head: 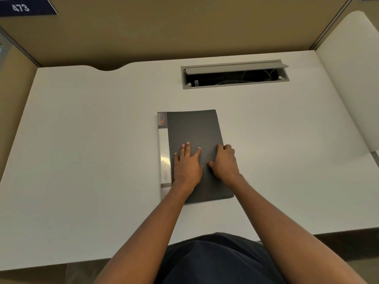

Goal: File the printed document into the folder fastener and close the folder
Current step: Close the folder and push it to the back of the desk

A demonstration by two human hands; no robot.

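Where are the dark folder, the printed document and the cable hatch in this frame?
dark folder (194,132): head view, bare upper cover.
printed document (163,144): head view, white strip showing left of the cover.
cable hatch (234,67): head view, raised grey lid.

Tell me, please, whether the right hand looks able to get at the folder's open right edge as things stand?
Probably yes: the right hand already rests at the right edge of the dark folder, fingers curled by it, and the desk beside that edge is bare.

folder (194,140) contents hidden, printed strip (164,160) text too small
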